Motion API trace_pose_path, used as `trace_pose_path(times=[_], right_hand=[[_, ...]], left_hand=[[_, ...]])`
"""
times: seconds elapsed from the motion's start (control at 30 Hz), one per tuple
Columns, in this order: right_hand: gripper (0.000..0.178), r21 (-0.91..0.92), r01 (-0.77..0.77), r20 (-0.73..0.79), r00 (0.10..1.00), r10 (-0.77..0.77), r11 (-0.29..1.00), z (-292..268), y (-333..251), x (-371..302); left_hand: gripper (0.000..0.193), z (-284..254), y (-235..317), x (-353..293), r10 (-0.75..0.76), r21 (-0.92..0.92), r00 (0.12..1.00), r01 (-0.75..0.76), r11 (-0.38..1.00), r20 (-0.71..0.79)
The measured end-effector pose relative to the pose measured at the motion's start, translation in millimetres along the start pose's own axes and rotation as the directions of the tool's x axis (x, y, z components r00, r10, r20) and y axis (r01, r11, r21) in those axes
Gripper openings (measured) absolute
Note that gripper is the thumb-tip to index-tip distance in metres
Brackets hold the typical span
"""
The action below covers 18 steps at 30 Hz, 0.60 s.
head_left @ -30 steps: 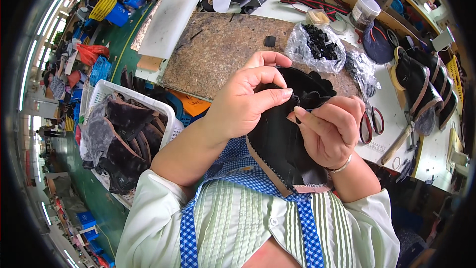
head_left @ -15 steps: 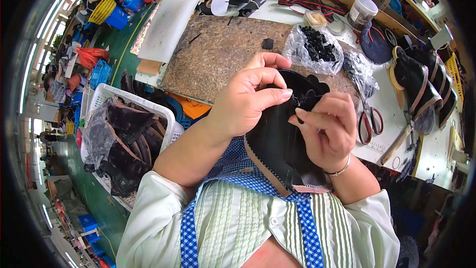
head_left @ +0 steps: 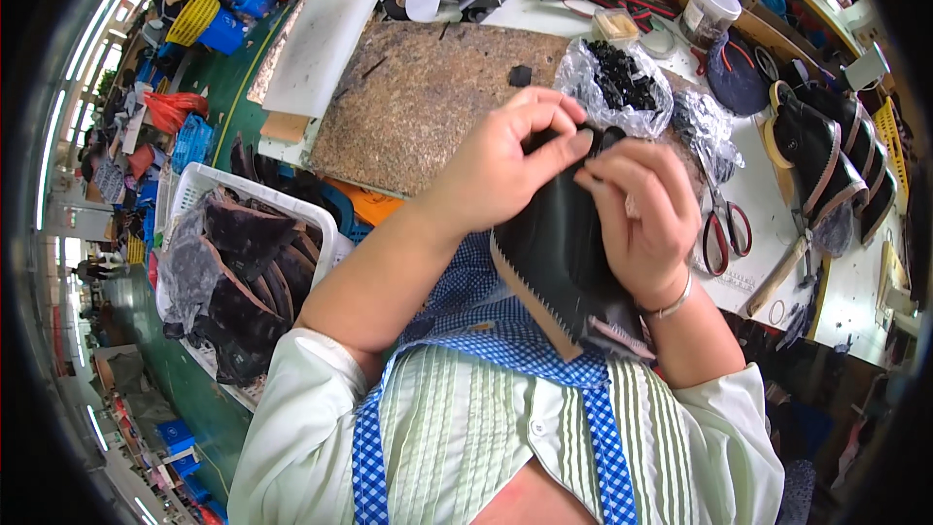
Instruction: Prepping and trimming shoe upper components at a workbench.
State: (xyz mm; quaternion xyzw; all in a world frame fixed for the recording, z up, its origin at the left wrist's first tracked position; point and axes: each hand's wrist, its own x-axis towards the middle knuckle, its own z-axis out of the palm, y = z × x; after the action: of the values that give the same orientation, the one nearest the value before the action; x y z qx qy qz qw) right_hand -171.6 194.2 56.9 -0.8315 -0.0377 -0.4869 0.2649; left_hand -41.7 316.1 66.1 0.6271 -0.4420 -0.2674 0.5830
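Note:
A black leather shoe upper (head_left: 554, 243) with a toothed tan lower edge hangs between my hands, in front of my blue checked apron. My left hand (head_left: 510, 156) is closed on its top end, thumb and fingers pinching the edge. Close beside it, my right hand (head_left: 641, 209) pinches at the same top edge, fingers curled and thumb pressed in. Whether a small part sits between the right fingertips is hidden. Beyond the hands, a clear plastic bag (head_left: 614, 87) of small black pieces lies on the bench.
A stained brown board (head_left: 418, 97) covers much of the bench, with a white board (head_left: 326, 49) at its left. Red-handled scissors (head_left: 724, 233) and a wooden-handled tool (head_left: 777, 287) lie right. More uppers (head_left: 826, 156) stand beyond them. A white basket (head_left: 262, 196) of dark pieces is at my left.
Both hands have lifted slightly away from me with the upper. Its top opening, visible before, is now folded together, and my fingertips have come closer to each other.

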Motion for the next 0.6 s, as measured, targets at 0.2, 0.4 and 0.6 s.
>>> trace_pose_path(times=[0.2, 0.4, 0.6], right_hand=[[0.017, -0.174, 0.105, 0.101, 0.991, -0.089, 0.979, 3.6, 13.8, 4.8], [0.019, -0.077, 0.054, 0.272, 0.962, -0.032, 0.996, 4.9, 2.3, -20.0], [0.014, -0.080, -0.168, 0.358, 0.915, 0.186, 0.983, 19.6, 3.8, -52.3]], left_hand=[[0.015, 4.6, -22.2, 35.1, -0.035, -0.049, 0.994, 0.030, 0.998, -0.102], [0.017, 2.0, -60.0, 60.4, 0.110, 0.317, 0.989, -0.074, 0.946, -0.098], [0.017, 16.4, -91.5, 64.9, 0.158, 0.585, 0.972, -0.026, 0.811, -0.175]])
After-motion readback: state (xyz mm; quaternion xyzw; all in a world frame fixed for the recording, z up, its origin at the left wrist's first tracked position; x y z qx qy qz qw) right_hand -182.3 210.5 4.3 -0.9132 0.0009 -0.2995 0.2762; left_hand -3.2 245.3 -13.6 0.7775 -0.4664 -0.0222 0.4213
